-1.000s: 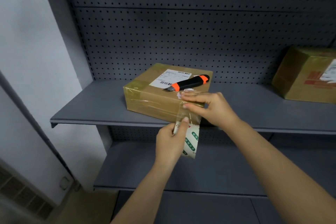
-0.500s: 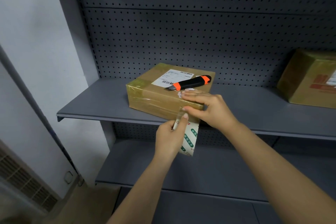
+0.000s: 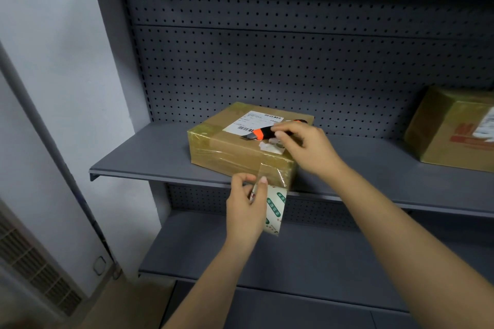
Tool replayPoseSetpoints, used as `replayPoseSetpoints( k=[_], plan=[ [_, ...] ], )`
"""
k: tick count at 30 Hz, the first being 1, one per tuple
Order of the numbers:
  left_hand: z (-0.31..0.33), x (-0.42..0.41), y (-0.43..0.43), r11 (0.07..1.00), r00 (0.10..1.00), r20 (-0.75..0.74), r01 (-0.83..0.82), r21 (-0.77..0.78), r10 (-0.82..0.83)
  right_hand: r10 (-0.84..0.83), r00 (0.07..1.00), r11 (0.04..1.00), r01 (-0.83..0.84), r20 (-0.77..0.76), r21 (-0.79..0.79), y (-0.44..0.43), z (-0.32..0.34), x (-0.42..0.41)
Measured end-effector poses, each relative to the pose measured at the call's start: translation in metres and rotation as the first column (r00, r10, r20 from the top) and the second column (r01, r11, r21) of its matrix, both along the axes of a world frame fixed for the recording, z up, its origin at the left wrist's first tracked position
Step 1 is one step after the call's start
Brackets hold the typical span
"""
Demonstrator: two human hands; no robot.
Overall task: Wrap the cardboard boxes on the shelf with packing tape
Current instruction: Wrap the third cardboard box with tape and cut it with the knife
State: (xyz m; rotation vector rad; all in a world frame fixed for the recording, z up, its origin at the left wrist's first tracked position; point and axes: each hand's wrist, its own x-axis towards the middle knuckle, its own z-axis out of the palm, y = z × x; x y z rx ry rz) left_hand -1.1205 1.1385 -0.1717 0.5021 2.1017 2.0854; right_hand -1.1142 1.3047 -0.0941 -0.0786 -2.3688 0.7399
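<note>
A flat cardboard box (image 3: 230,144) with a white shipping label sits on the grey shelf (image 3: 149,157), glossy with clear tape. A black and orange utility knife (image 3: 260,134) lies on its top. My right hand (image 3: 304,147) closes its fingers round the knife's handle. Below the box's front corner, my left hand (image 3: 247,205) grips a roll of packing tape (image 3: 275,208) with green print. A strip of clear tape runs from the roll up onto the box's front face.
A second taped cardboard box (image 3: 454,131) stands at the right end of the same shelf. A perforated grey back panel (image 3: 294,67) rises behind. A lower shelf (image 3: 320,256) lies under my arms. A pale wall and a floor vent are at the left.
My right hand has left the box's front corner, where it pressed the tape, and moved up onto the utility knife. The left hand keeps the roll in place.
</note>
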Motion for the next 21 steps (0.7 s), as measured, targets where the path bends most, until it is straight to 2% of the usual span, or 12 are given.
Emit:
replayPoseSetpoints(
  k=[2,5,7,10,16,21],
  plan=[
    [0.0,0.0,0.0,1.0,1.0,0.003,-0.008,0.003,0.008,-0.069,0.986,0.996,0.059,0.154,0.072,0.008,0.011,-0.014],
    [0.0,0.0,0.0,1.0,1.0,0.003,-0.006,-0.006,0.006,-0.107,0.898,0.974,0.009,0.426,0.227,0.013,0.02,-0.033],
    [-0.001,0.0,0.0,1.0,1.0,0.009,-0.001,-0.008,0.001,-0.109,0.87,0.96,-0.034,0.481,0.279,0.012,0.023,-0.037],
    [-0.001,0.0,0.0,1.0,1.0,0.021,0.005,-0.009,-0.005,-0.139,0.9,0.941,-0.011,0.414,0.339,0.011,0.023,-0.034],
    [-0.001,-0.001,0.001,0.999,0.997,0.069,0.02,0.027,-0.021,-0.191,0.977,0.93,0.15,0.091,0.334,-0.013,0.016,0.016],
    [-0.001,-0.002,0.001,0.999,0.997,0.069,0.017,0.043,-0.019,-0.215,0.964,0.939,0.16,0.158,0.303,-0.031,0.004,0.054]
  ],
)
